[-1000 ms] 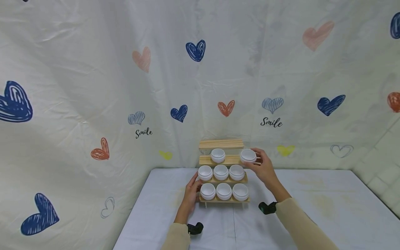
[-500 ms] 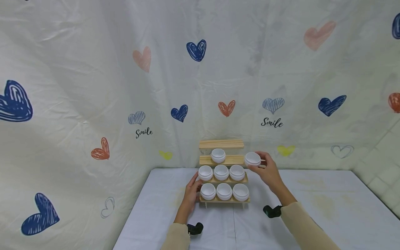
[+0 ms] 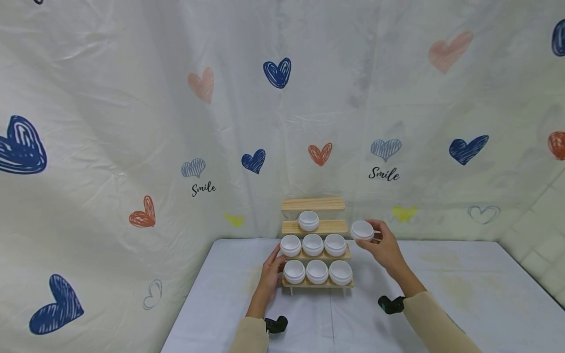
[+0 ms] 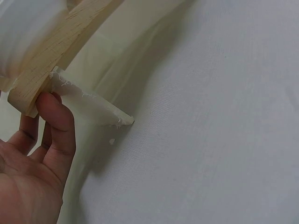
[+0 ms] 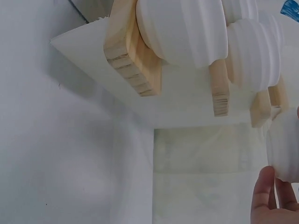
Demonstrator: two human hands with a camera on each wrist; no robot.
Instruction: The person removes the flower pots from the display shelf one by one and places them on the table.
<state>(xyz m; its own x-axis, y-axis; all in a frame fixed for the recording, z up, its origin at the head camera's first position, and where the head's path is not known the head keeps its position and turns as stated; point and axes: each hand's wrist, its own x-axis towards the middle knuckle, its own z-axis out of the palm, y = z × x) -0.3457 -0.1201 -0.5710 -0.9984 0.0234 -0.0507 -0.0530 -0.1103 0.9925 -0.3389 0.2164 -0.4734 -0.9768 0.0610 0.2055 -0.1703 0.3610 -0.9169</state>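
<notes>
My right hand (image 3: 388, 248) grips a small white bowl (image 3: 362, 230) and holds it in the air just right of a tiered wooden rack (image 3: 333, 226). In the right wrist view, fingertips (image 5: 266, 179) press against the side of that bowl (image 5: 284, 147). My left hand (image 3: 268, 278) holds the rack's left side. Its fingers (image 4: 58, 112) curl onto the end of a wooden slat (image 4: 56, 46) in the left wrist view. One white bowl (image 3: 308, 220) sits on the second tier from the top. Three more stand on each of the two lower tiers, among them a front bowl (image 3: 317, 271).
The top slat (image 3: 313, 204) of the rack bears no bowl. A white cloth (image 3: 459, 294) covers the table. Behind the rack hangs a pale curtain (image 3: 335, 108) printed with hearts. Clear side panels (image 4: 93, 100) support the slats.
My right hand has carried the bowl to the right and slightly down, away from the second tier. The left hand stays at the rack's side.
</notes>
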